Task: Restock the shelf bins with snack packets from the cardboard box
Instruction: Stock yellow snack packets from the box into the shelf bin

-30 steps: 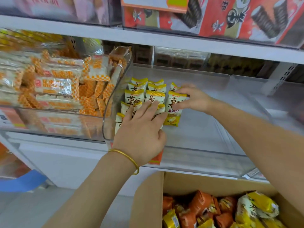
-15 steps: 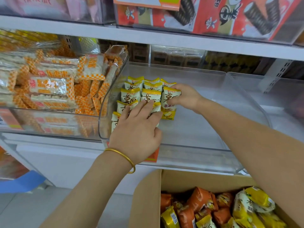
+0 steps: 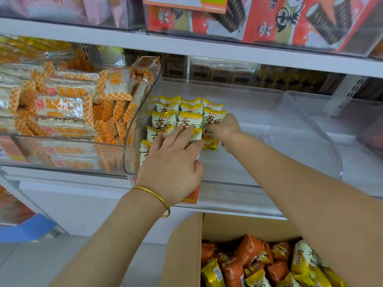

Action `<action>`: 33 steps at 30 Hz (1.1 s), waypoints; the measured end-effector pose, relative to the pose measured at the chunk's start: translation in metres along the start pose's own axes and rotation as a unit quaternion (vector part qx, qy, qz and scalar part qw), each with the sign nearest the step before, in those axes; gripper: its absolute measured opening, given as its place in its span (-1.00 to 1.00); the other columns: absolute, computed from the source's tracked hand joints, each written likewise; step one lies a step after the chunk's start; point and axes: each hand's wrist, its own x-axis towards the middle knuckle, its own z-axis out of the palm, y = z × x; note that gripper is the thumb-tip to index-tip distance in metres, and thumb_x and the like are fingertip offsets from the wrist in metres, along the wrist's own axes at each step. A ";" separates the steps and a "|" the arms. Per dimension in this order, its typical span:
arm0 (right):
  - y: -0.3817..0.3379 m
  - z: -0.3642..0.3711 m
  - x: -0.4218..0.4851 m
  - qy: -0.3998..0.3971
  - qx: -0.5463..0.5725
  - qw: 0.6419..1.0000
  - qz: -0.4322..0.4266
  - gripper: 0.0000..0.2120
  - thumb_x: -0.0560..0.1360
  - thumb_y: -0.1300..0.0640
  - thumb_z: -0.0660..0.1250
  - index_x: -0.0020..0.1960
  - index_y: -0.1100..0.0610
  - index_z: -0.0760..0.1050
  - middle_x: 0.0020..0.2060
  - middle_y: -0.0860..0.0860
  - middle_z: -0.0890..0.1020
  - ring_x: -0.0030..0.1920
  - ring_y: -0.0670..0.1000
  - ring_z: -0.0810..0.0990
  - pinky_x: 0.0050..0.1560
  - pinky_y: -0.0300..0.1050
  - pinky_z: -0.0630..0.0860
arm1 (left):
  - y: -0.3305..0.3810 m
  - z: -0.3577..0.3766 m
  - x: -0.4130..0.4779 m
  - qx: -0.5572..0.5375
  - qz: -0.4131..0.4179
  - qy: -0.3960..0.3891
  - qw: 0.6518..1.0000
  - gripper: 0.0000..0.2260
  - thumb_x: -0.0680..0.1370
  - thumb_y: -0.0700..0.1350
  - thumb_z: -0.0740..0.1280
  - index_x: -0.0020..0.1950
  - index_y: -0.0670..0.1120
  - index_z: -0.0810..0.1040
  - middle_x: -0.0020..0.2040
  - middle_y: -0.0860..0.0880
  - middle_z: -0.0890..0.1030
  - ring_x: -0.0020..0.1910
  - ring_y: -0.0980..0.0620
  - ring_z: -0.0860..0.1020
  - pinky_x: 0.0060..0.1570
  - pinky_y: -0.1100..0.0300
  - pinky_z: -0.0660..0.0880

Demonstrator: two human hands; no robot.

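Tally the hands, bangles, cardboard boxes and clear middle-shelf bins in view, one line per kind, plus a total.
Bare hands: 2 (left hand, right hand)
Gold metal bangle: 1
Brown cardboard box: 1
Clear plastic bins: 3 (bin of orange-checked packets, bin of yellow-and-white packets, rightmost bin)
Total: 7

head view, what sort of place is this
Probably a snack shop aisle: clear shelf bins of wrapped snacks, an orange price tag on the shelf edge, a cardboard box of packets below.
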 end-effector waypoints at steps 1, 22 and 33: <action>0.001 0.004 -0.001 -0.006 0.013 1.000 0.008 -0.62 0.44 0.25 0.38 0.22 0.20 0.39 0.02 0.12 0.61 -0.01 0.13 0.60 -0.28 -0.11 0.48 | 0.000 0.000 0.000 0.000 0.000 0.000 1.000 -0.24 0.33 0.10 -0.30 0.47 0.12 0.28 0.56 0.03 0.08 0.53 0.05 -0.04 0.49 -0.06 -0.03; 0.001 -0.032 -0.042 -0.070 -0.044 0.990 -0.117 -0.22 0.51 0.31 0.36 0.55 -0.01 0.01 0.20 -0.01 0.39 0.20 0.03 0.43 0.19 0.03 0.50 | 0.001 -0.003 -0.001 0.000 -0.004 -0.006 1.000 -0.25 0.36 0.12 -0.34 0.48 0.13 0.25 0.56 0.04 0.07 0.53 0.05 -0.03 0.49 -0.04 -0.03; -0.004 -0.033 -0.050 -0.103 -0.194 0.963 -0.154 -0.26 0.54 0.28 0.30 0.57 0.03 -0.02 0.42 0.18 0.25 0.37 0.17 0.35 0.32 -0.07 0.34 | 0.000 -0.003 -0.001 -0.013 -0.001 -0.011 1.000 -0.27 0.37 0.14 -0.33 0.48 0.15 0.25 0.56 0.05 0.08 0.53 0.06 -0.03 0.49 -0.02 -0.02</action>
